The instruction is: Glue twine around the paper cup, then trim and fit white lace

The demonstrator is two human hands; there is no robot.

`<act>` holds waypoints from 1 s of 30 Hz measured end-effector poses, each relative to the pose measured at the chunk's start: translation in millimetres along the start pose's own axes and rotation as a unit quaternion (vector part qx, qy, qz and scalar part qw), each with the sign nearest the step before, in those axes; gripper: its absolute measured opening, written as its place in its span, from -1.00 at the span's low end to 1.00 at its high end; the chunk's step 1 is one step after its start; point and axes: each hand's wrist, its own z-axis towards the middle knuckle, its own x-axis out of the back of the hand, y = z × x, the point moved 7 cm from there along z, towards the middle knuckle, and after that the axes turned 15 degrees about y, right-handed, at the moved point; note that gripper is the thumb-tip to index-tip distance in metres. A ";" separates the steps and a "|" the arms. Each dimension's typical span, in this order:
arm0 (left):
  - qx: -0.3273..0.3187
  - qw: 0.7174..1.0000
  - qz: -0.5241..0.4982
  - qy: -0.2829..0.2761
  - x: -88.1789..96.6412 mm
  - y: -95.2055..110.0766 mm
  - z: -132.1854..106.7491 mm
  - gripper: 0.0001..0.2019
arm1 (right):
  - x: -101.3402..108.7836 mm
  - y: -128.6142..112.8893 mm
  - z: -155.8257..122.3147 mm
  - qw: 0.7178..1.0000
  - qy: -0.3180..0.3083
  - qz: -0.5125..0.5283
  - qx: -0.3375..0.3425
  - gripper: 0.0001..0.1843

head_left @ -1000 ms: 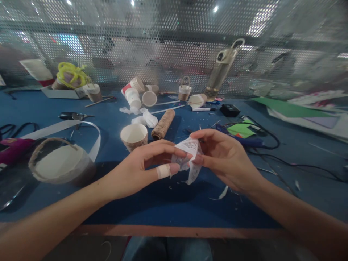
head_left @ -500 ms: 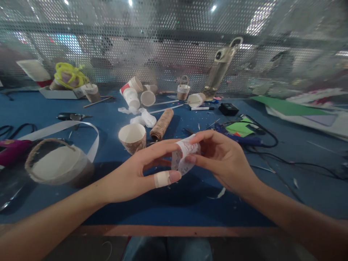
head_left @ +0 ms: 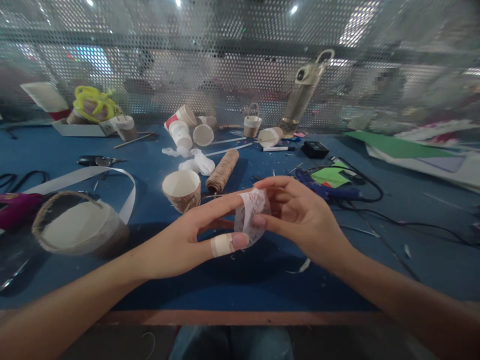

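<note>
A strip of white lace (head_left: 249,220) is bunched above the table between my hands. My left hand (head_left: 202,225) has its fingers stretched out, with the lace lying around the fingertips. Its thumb, wrapped with a beige bandage (head_left: 222,245), touches or nearly touches the lace's lower edge. From the right, my right hand (head_left: 300,210) pinches the lace between thumb and forefinger. Just beyond my left hand are a twine-covered paper cup (head_left: 182,191) and a roll of brown twine (head_left: 224,170).
At left stands a basket with a twine handle (head_left: 82,225), by a magenta tool (head_left: 20,207) and white ribbon (head_left: 129,200). A blue glue gun (head_left: 333,191) with its cable lies right. Farther back are paper cups (head_left: 180,134), a bottle (head_left: 300,97) and green sheets (head_left: 397,145).
The lace has turned a little and spread open at the fingertips. My right hand has shifted slightly left along it; my left hand has barely moved.
</note>
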 end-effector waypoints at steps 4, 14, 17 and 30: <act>-0.007 0.999 -0.028 0.018 3.9 0.8 1.2 -0.47 | -5.1 4.1 -1.4 0.998 -0.029 0.047 -0.044 -0.27; -0.040 0.983 -0.175 0.025 8.1 -1.3 0.0 -0.50 | -17.5 20.2 -8.9 0.980 -0.111 0.067 -0.149 -0.09; -0.036 0.983 -0.182 0.021 7.8 -1.2 -0.3 -0.50 | -18.1 21.5 -8.7 0.982 -0.106 0.052 -0.150 -0.17; -0.019 0.982 -0.187 0.016 6.5 2.3 0.9 -0.52 | -16.2 21.1 -7.7 0.986 -0.091 0.010 -0.140 -0.32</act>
